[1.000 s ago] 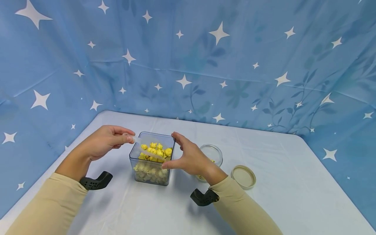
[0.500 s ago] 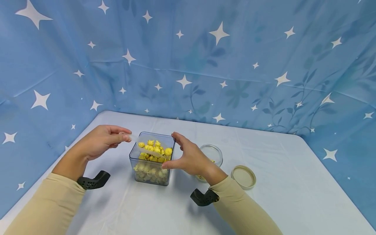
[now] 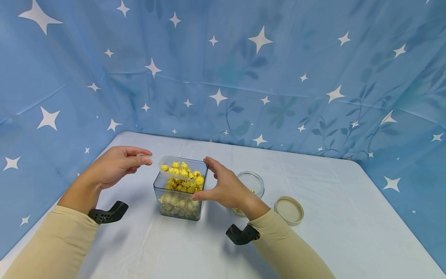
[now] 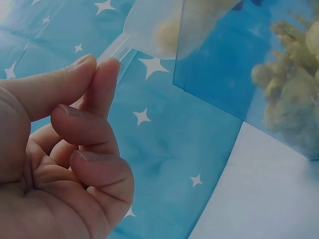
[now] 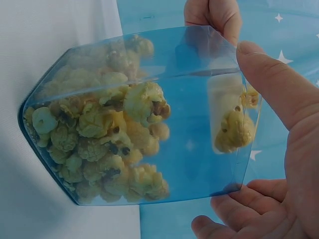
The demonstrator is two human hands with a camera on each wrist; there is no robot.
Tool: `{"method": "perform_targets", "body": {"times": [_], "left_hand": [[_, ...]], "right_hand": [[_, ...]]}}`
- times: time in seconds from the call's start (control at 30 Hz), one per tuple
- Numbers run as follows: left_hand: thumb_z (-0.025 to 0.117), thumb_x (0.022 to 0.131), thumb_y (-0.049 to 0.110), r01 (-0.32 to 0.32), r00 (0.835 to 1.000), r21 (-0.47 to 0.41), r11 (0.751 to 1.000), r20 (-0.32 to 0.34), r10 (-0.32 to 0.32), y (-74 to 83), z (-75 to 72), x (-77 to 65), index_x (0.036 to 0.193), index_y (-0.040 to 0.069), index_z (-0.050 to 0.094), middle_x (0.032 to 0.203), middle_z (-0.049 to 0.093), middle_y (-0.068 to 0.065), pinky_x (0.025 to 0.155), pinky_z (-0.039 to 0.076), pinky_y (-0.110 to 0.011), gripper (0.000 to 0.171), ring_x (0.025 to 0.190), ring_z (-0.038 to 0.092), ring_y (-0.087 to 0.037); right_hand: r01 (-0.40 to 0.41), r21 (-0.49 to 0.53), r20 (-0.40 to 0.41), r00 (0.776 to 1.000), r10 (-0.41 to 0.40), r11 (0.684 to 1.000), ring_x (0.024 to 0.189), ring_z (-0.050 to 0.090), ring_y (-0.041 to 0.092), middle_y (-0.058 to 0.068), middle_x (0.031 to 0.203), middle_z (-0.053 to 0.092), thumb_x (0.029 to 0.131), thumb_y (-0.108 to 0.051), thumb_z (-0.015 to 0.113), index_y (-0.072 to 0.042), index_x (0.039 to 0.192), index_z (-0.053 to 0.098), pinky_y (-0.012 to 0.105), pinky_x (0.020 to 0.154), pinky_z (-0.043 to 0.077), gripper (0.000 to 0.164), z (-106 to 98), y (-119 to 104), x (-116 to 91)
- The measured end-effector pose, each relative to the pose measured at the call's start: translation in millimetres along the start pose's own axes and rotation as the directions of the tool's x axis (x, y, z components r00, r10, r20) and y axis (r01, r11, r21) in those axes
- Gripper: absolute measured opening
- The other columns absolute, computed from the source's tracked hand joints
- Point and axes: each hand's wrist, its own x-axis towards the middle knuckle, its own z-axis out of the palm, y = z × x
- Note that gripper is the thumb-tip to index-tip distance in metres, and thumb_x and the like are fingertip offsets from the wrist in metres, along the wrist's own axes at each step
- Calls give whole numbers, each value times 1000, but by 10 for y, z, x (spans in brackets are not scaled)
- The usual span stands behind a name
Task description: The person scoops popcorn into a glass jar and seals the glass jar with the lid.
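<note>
pinched: the left hand (image 3: 116, 164) is holding one translucent scoop (image 4: 149, 27) between thumb and forefinger, by the handle; its other fingers are curling below.

braced: the right hand (image 3: 225, 188) is gripping one clear box (image 3: 196, 165) at its right side, thumb at the near corner, fingers at the far one.

location, scoop: bowl is lying across the box's opening, handle reaching out past the left rim. watching remotely, i am not able to tell whether the bowl is hanging above the rim or dipping slightly inside.

contents: yellow popcorn pieces (image 3: 175, 169) are sitting in the bowl; more popcorn (image 5: 99, 149) is filling the box's lower part.

surroundings: one glass jar (image 3: 260, 179) is standing partly behind the right wrist; one beige lid (image 3: 288, 210) is lying farther right on the white table (image 3: 334, 217).

hazards, as i am judging them:
- roll: fingertips alone are holding the handle, so a loaded bowl could be twisting and shedding pieces.
- snag: the bowl, being so near the left rim, could be catching it and flicking popcorn onto the table.
- tilt: a slackening right hand could be letting that same knock shift the box.
</note>
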Motion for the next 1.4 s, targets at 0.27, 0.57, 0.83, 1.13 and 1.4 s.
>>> {"method": "perform_targets", "body": {"times": [0.27,0.57,0.83,1.13,1.4], "left_hand": [[55,104,13,-19,1000,-22,1000,18,19,-18,3,-16,133,-18,48,101,67,3,69,42,-26,43,81,50,-14],[55,104,11,-29,999,-42,999,34,31,-4,80,-13,132,-19,49,98,66,1,67,41,-26,42,73,45,-14],[55,104,12,-15,1000,-28,999,24,15,-22,58,-15,132,-18,49,99,66,1,67,42,-26,42,76,47,-14],[55,104,15,-18,1000,-21,1000,5,18,-46,22,-10,132,-18,50,101,67,3,68,42,-26,43,79,48,-14],[54,105,15,-24,1000,-41,999,6,25,-61,37,-17,134,-18,48,100,67,4,68,43,-25,44,82,51,-12]], "right_hand": [[-4,-5,-3,1000,4,1000,144,34,30,5,161,28,78,-36,88,-13,160,24,43,112,33,106,0,-3,-5],[-7,-2,-4,1000,7,1000,144,34,30,5,161,29,78,-36,88,-12,160,23,43,112,33,107,7,-5,-5],[-4,-7,-7,1000,4,1000,144,34,30,5,161,29,77,-36,88,-11,159,23,44,113,32,107,8,-10,-8],[-7,-5,-8,1000,7,1000,143,35,30,4,161,29,78,-36,88,-12,160,24,42,112,33,107,7,-12,-8],[-7,-9,-6,1000,7,1000,144,34,29,5,161,29,78,-37,88,-12,159,24,42,112,33,106,8,-5,-1]]}}
